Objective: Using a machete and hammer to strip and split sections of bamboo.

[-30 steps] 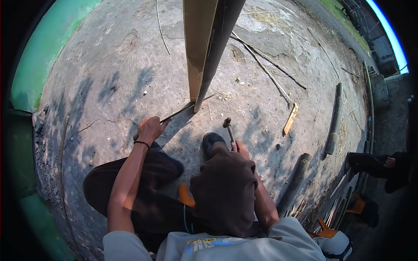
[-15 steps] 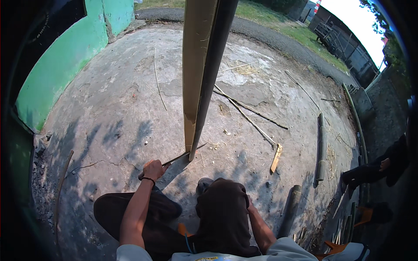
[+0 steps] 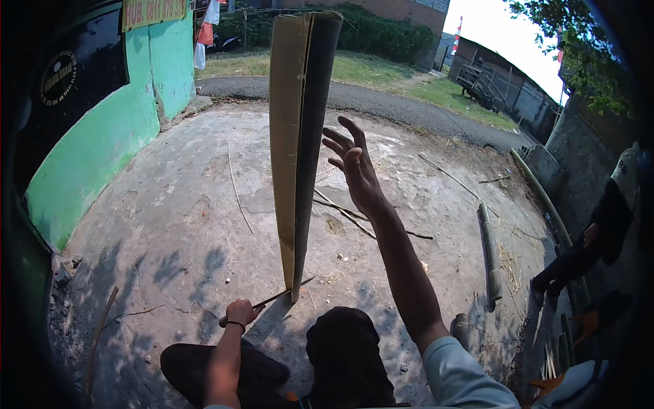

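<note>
In front of me a tall split length of bamboo [image 3: 287, 143] stands upright, its pale cut face to the left and dark skin to the right. My left hand [image 3: 243, 313], with a dark band at the wrist, is closed around the handle of a long-bladed knife [image 3: 274, 298]. The blade lies against the bamboo's foot, low over the ground; whether it cuts in, I cannot tell. Raised beside the bamboo's upper part, my right hand [image 3: 355, 163] is empty with fingers spread. Its fingertips are close to the dark edge; contact is unclear.
Thin strips [image 3: 347, 215] lie on the concrete beyond my knees. Dark bamboo lengths [image 3: 488, 252] lie to the right, near a person in dark clothes [image 3: 579, 249]. A curved stick [image 3: 102, 327] lies left, by the green wall [image 3: 102, 150].
My right hand has risen from beside my knee to the bamboo's upper part, with fingers opened. The view has tilted up, showing the bamboo's top. My left hand still grips the knife.
</note>
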`<state>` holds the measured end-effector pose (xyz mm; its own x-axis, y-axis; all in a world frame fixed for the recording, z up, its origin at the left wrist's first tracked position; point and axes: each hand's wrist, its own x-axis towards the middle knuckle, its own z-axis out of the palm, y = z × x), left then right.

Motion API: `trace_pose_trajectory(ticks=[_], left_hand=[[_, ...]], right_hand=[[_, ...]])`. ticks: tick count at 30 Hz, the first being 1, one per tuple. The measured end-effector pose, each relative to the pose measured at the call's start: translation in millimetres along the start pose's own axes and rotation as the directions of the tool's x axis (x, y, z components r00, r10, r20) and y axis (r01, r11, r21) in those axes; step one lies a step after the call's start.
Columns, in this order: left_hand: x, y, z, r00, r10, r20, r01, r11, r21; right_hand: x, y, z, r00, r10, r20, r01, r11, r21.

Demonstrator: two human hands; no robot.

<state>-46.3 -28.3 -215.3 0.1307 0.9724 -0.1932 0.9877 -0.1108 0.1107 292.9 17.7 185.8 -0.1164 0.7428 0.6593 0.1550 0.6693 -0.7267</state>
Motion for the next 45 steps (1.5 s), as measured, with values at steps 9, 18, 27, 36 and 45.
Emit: trace_pose_trajectory(ticks=[9,18,27,36,45], left_hand=[[3,-7,-3,1.0,0.02,-0.023,-0.021,0.999,-0.036],[27,-11,-19,1.0,-0.007,-0.009,0.007,1.0,-0.009],[67,-10,-50,0.992,-0.116,-0.058,0.112,0.992,-0.061],[90,-15,-55,0.992,-0.114,0.061,0.116,0.993,-0.032],[79,-25,-50,0.972,-0.168,0.163,0.177,0.983,-0.041]], right_hand=[[21,32,61,0.996,-0.023,-0.081,0.032,0.993,0.111],[41,52,56,0.979,-0.048,-0.197,0.058,0.997,0.043],[94,84,77,0.986,-0.132,-0.104,0.145,0.981,0.132],[112,96,83,0.998,0.057,-0.01,-0.057,0.988,-0.142],[-186,209,35,0.815,0.568,-0.109,-0.575,0.775,-0.261]])
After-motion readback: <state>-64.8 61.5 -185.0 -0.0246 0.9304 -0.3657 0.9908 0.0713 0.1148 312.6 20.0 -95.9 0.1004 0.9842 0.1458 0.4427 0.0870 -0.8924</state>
